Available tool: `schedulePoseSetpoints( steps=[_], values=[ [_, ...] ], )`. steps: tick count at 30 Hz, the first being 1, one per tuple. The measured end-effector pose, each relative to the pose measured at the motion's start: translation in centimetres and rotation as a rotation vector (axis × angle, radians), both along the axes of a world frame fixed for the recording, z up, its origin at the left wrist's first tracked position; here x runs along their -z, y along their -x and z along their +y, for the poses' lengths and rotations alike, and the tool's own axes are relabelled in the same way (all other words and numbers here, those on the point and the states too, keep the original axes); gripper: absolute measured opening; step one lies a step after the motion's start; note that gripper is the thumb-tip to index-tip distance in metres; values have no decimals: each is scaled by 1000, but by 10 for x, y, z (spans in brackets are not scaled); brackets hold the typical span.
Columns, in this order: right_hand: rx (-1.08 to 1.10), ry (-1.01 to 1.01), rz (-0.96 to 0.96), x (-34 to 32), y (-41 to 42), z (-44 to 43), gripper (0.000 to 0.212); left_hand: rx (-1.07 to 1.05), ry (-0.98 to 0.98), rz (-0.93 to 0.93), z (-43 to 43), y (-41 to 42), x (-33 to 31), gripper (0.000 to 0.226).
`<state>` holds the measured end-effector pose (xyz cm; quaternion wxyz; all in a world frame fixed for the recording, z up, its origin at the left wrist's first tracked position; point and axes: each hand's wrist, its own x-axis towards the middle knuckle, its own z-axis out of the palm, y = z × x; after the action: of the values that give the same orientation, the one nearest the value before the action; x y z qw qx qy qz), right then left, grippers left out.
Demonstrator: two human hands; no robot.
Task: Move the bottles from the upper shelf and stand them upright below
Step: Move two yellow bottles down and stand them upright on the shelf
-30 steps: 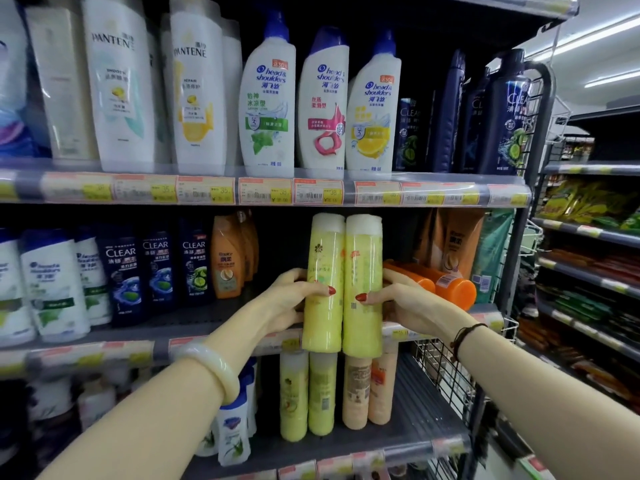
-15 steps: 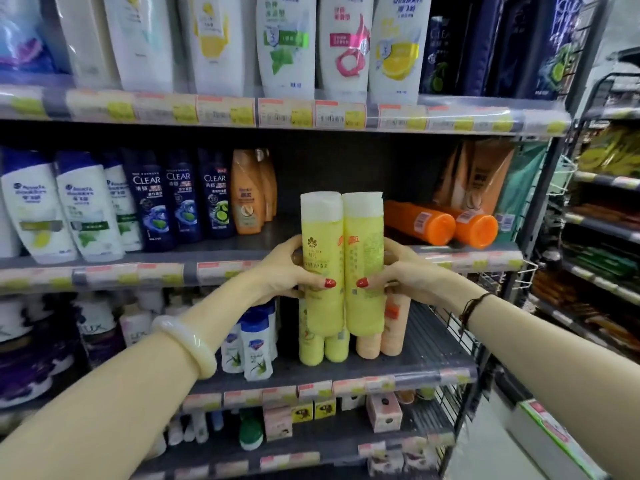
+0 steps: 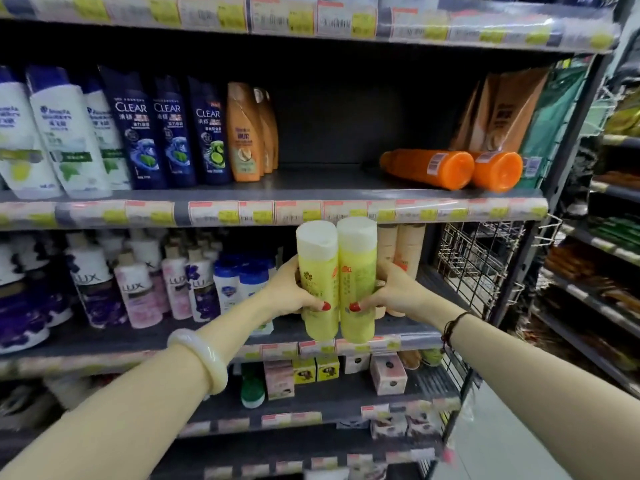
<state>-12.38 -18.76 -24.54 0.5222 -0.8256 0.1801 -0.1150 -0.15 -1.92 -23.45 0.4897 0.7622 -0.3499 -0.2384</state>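
Nearest, the left hand (image 3: pixel 289 289) and right hand (image 3: pixel 394 292) each wrap one of the two yellow bottles (image 3: pixel 337 278), pressing the pair together upright, white caps up. Compared with a moment ago, the bottles sit lower: their caps now reach the price strip of the upper shelf (image 3: pixel 311 183), and their bases hang in front of the lower shelf (image 3: pixel 408 329) edge, not visibly resting on it. Behind them stand peach bottles (image 3: pixel 403 251), partly hidden by the right hand. Farther up, two orange bottles (image 3: pixel 450 168) lie on their sides on the upper shelf. Labels are blurred and hard to read
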Motion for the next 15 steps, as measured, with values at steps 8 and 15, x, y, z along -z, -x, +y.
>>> schedulePoseSetpoints(
  steps=[8, 15],
  values=[
    [42, 14, -103, 38, -18, -10, 82, -70, 9, -99, -20, -10, 35, 83],
    [47, -37, -137, 61, -35, -23, 74, -121, 16, -107, -33, -20, 51, 77]
  ],
)
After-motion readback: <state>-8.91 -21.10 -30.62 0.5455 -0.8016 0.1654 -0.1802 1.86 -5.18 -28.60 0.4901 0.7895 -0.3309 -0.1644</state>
